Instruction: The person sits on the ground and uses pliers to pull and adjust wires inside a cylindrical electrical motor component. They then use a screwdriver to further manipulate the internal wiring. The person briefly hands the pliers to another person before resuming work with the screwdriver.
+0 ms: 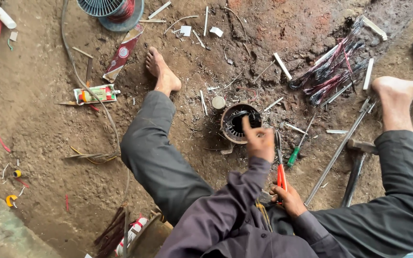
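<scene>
The person is sitting on the dirt floor [39, 124] with legs spread, and the left hand [259, 141] is reaching out to the round metal motor housing [237, 123], fingers half curled and one pointing into the dark opening, gripping nothing that I can see. The right hand [290, 199] is sitting near the lap, fingers wrapping the red handles of a pair of pliers [279, 165] whose tips are pointing away toward the housing. Just right of the pliers a green-handled screwdriver [295, 153] is lying, then a long metal rod [340, 148] and a hammer [357, 167]. Farther off to the right, a bundle of stripped wire [333, 71] is crowding the ground. A small tube [96, 94] is lying far left beyond the bare foot [161, 71].
</scene>
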